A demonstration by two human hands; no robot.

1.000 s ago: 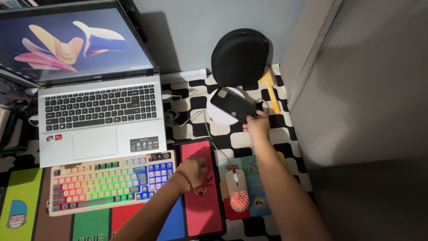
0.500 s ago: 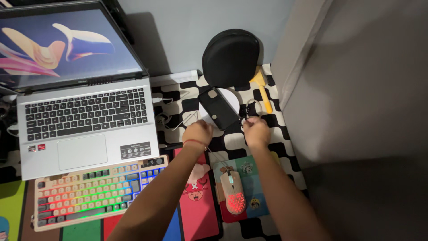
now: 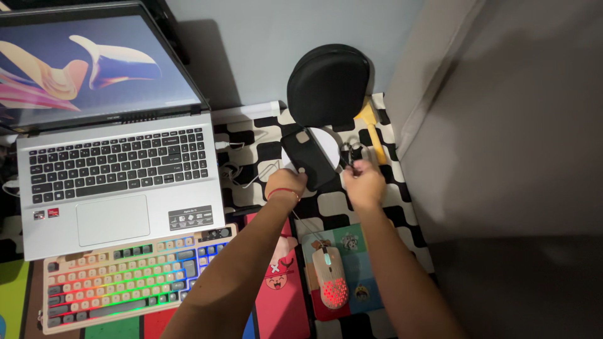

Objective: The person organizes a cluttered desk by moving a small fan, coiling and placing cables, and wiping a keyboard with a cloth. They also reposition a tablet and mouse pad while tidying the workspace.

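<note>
Head view: I'm gripping the near end of the black phone (image 3: 308, 158) with my left hand (image 3: 286, 184), fingers closed on it; it's lying across the white round pad (image 3: 329, 144) below the black case (image 3: 328, 85). My right hand (image 3: 363, 182) is pinching a small dark cable end (image 3: 350, 152) just beside the phone. Mouse (image 3: 330, 284) sitting near my forearms.

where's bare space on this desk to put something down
Free patches: the black-and-white checkered mat between the black phone and the colourful mouse pad, and the strip right of that pad toward the grey wall. Crowded: around the white round stand, where the left hand, right hand, white cables and yellow-handled tool cluster.
</note>
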